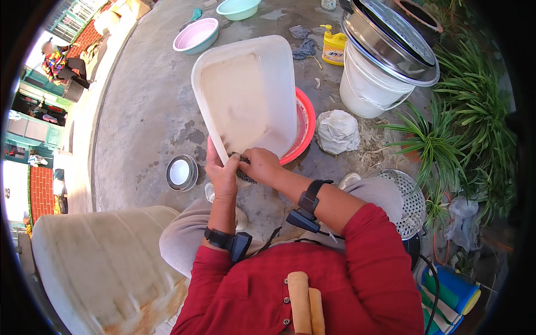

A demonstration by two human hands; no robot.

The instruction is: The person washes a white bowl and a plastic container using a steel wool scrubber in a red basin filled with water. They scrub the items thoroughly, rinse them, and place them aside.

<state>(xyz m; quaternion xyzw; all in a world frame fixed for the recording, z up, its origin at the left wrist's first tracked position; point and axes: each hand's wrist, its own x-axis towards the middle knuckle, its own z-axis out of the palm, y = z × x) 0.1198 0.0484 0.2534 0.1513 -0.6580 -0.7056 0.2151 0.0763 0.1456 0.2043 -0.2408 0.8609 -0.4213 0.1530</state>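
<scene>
A white rectangular plastic basin [247,96] is tilted above a red round basin [307,125], its inside facing me and tinged brown. My left hand [222,171] grips the near left corner of its rim, fingers behind the wall and thumb in front. My right hand [261,165] holds a dark, wiry scouring pad [245,176] against that same near corner, close to my left thumb. Part of the pad is hidden under my right fingers. The red basin is mostly hidden behind the white one.
Small nested bowls [182,172] lie left. A crumpled white cloth [338,132], a white bucket [364,92] bearing steel pans [389,37], a yellow pump bottle [333,46] and potted plants [431,142] stand right. Round basins [196,35] are beyond. A person [63,67] sits far left.
</scene>
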